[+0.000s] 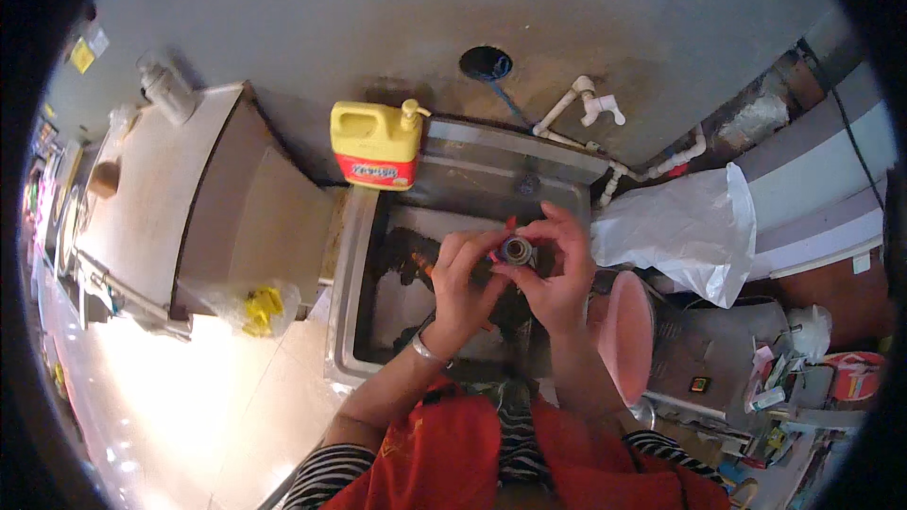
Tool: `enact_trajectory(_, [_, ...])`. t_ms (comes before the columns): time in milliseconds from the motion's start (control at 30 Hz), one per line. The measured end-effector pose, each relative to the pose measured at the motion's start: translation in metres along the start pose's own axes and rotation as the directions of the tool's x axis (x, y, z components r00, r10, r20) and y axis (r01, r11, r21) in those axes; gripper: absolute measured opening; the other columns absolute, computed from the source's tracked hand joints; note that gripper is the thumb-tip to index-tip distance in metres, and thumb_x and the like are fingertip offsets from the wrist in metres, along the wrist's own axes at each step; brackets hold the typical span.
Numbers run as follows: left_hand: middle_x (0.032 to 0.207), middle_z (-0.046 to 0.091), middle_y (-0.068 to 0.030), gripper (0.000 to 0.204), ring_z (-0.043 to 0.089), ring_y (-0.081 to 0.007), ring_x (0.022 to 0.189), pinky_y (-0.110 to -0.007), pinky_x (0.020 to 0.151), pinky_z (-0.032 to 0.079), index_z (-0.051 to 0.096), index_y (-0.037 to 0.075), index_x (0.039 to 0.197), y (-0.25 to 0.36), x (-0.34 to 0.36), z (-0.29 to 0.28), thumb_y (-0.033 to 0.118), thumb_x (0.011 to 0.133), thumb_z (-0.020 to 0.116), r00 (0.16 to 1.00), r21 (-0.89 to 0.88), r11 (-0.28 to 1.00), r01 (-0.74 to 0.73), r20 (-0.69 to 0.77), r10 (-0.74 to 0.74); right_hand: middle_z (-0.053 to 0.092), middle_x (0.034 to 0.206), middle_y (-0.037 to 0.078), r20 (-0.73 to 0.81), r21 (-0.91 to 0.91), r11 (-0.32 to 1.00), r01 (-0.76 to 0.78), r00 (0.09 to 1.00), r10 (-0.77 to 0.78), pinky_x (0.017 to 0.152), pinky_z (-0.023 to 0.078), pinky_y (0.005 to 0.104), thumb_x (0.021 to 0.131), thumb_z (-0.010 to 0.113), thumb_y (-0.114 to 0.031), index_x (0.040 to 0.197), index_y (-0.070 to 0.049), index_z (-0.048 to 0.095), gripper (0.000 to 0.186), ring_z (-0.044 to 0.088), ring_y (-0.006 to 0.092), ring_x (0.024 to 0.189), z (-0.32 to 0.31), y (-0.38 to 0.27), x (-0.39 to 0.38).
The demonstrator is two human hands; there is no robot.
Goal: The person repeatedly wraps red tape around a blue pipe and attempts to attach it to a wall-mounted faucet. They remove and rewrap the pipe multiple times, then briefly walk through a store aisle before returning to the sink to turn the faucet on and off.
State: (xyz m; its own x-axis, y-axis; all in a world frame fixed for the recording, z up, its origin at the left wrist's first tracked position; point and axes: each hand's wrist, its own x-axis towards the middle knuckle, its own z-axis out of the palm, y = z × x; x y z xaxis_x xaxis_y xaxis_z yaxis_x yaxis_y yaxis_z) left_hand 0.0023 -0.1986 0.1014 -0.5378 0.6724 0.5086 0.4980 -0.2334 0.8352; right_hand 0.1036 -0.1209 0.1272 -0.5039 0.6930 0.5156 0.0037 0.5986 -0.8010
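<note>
Over the sink, both my hands hold a small metal pipe fitting (pixel 517 248), its round open end facing up. A bit of red shows at its far side, and some blue beside my left fingers. My left hand (pixel 463 279) pinches it from the left, a silver bangle on that wrist. From the right, my right hand (pixel 559 269) grips it between thumb and fingers, with the forefinger raised. Below them lies the grey sink (pixel 342 316), holding dark items I cannot make out and something orange. Most of the fitting's body is hidden by my fingers.
A yellow pump jug (pixel 376 144) stands on the sink's far left corner. White pipes with a tap (pixel 597 109) run along the wall. Right of the sink are a white plastic sheet (pixel 685 227) and a pink basin (pixel 625 335). A cabinet (pixel 227 217) stands left.
</note>
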Motion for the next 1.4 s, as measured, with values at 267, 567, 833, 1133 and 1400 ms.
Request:
enact_trajectory(267, [0.098,0.058,-0.0109,0.044,0.058,-0.0218,0.086,-0.028,0.073,0.047,0.059,0.002,0.1,0.039,-0.028,-0.037,-0.007,0.057,0.065,0.998,-0.173,0.984,0.052,-0.027,-0.058,0.064,0.092,0.012,0.058,-0.038,0.978,0.205,0.977,-0.203,0.08,0.047,0.0303,0.065,0.074,-0.003,0.118,0.0,0.044,0.061,0.062,0.0215,0.085,0.001,-0.053,-0.025])
enact_trajectory(567, [0.1,0.058,-0.011,0.041,0.058,-0.0231,0.089,-0.03,0.073,0.048,0.06,0.004,0.101,0.038,-0.047,-0.052,-0.002,0.061,0.068,0.998,-0.222,0.975,-0.029,-0.06,0.016,0.063,0.098,0.015,0.163,-0.117,0.937,0.329,0.937,-0.308,0.085,0.046,0.0335,0.071,0.068,-0.001,0.119,0.001,0.042,0.055,0.062,0.0246,0.093,0.004,-0.083,-0.044])
enact_trajectory(833, [0.094,0.061,-0.0116,0.033,0.059,-0.0238,0.084,-0.03,0.074,0.046,0.06,0.002,0.096,0.042,-0.055,-0.057,0.003,0.064,0.069,0.999,-0.206,0.978,-0.021,-0.051,0.011,0.06,0.104,0.015,0.162,-0.075,0.965,0.25,0.958,-0.235,0.09,0.042,0.0348,0.071,0.071,-0.007,0.118,0.002,0.042,0.057,0.058,0.0246,0.098,0.006,-0.093,-0.054])
enact_trajectory(1133, [0.092,0.061,-0.0047,0.022,0.056,-0.0113,0.081,-0.026,0.072,0.046,0.059,0.002,0.096,0.042,-0.054,-0.056,0.009,0.076,0.067,0.955,-0.646,0.72,0.255,0.051,-0.293,0.054,0.114,0.018,0.494,-0.011,0.999,0.043,0.869,-0.032,0.091,0.04,0.0345,0.076,0.068,-0.026,0.125,-0.001,0.041,0.061,0.053,0.0293,0.109,-0.014,-0.061,-0.044])
enact_trajectory(1400, [0.086,0.062,-0.0013,0.018,0.055,-0.0064,0.072,-0.021,0.065,0.046,0.057,0.003,0.1,0.04,-0.044,-0.044,0.01,0.084,0.061,0.9,-0.787,0.505,0.354,0.14,-0.412,0.059,0.1,0.019,0.342,-0.024,0.997,-0.074,0.937,0.078,0.081,0.045,0.0367,0.082,0.059,-0.018,0.114,0.0,0.05,0.038,0.059,0.033,0.094,0.001,-0.044,-0.055])
